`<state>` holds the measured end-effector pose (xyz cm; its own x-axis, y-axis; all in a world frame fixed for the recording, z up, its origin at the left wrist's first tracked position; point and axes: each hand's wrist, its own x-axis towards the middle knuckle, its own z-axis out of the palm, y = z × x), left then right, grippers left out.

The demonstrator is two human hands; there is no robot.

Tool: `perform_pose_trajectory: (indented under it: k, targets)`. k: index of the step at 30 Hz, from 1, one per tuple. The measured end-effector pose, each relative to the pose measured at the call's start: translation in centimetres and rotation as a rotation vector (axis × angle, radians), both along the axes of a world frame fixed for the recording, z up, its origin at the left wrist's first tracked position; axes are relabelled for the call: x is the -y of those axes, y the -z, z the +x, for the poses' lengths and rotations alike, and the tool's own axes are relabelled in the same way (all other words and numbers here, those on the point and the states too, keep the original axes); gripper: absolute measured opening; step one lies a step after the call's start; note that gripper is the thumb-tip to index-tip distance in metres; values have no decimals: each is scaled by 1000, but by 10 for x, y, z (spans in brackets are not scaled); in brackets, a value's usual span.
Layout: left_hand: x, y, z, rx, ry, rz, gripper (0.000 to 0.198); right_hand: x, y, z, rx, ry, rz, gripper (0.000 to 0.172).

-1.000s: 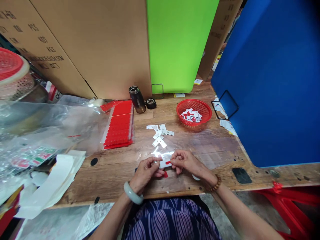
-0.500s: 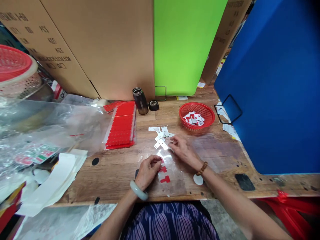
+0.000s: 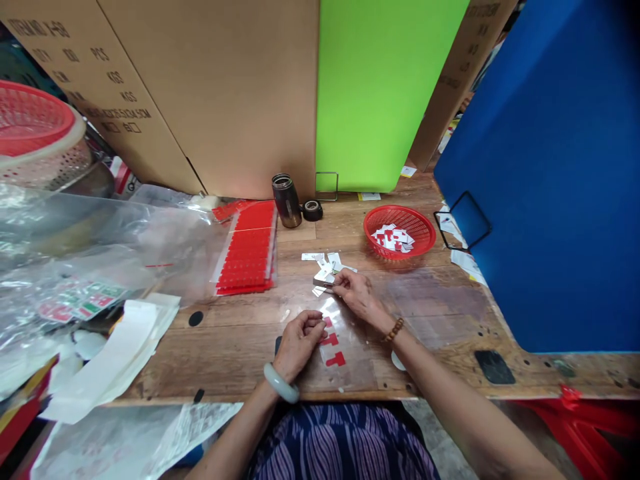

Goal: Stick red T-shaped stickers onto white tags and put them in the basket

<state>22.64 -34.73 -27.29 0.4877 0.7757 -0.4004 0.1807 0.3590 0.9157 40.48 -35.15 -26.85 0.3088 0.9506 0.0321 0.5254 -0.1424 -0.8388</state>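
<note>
My right hand [image 3: 357, 293] pinches a small card [image 3: 324, 283], its face dark grey from this angle, over a loose pile of small white printed cards [image 3: 320, 268]. Nearer to me, my left hand [image 3: 301, 340] has thumb and fingers closed together; what lies between the fingertips is hidden. Those fingertips rest beside a row of red T-shaped pieces [image 3: 335, 359] on a clear sheet. Behind my right hand stands a red plastic basket [image 3: 373, 248] with white cards and red pieces in it.
A stack of red strips [image 3: 245, 253] lies left of the pile. An uncapped dark flask [image 3: 287, 203] and its lid [image 3: 313, 211] stand at the back. A blue panel [image 3: 550, 200] leans at right; clear plastic bags [image 3: 100, 233] and paper strips [image 3: 125, 347] crowd the left.
My right hand has taken up a small card from the pile and holds it just above. The left hand stays beside the red pieces. The whole view has shifted slightly.
</note>
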Motion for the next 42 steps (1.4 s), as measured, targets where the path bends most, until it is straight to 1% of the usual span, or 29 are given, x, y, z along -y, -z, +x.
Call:
perform_pose_trajectory:
  k: [2,4,6,8,10,12,14,16,19,22,26,29,33,37,42]
  targets:
    - [-1,-4,-1,49,-120,-28,40,8,-5,3,-55,-38,18,6]
    - [-3,-9,-2,103,-186,-26,48,18,-12,2,-159,-117,8,6]
    - [-4,-14,-3,134,-168,-30,49,29,-16,-2,-299,-206,-44,5]
    - [-4,-17,-5,115,-109,-52,42,36,-18,-9,-415,-278,-106,3]
    - [-3,-19,-6,72,-69,-74,35,41,-16,-15,-481,-294,-132,5]
    - [-3,-20,-8,48,-75,-79,31,42,-12,-20,-513,-247,-122,9]
    - [-6,-20,-9,61,-133,-88,28,43,-8,-24,-433,-166,-84,10]
    - [-11,-20,-8,96,-208,-124,25,45,-5,-28,-238,-116,-28,7]
    - [-22,-17,-4,137,-279,-171,21,49,-2,-36,33,-107,17,5]
    - [-30,-12,3,139,-294,-188,21,50,-1,-43,158,-106,-3,7]
    - [-34,-4,12,124,-292,-189,19,45,-2,-45,201,-114,-71,12]
    - [-34,-1,14,112,-292,-181,20,43,-5,-44,208,-137,-98,14]
    - [-35,-1,12,112,-280,-173,19,50,-5,-49,200,-94,5,14]
    - [-35,0,12,109,-272,-162,19,57,1,-55,151,-54,91,17]
    - [-34,4,12,95,-273,-130,17,53,7,-57,137,24,59,15]
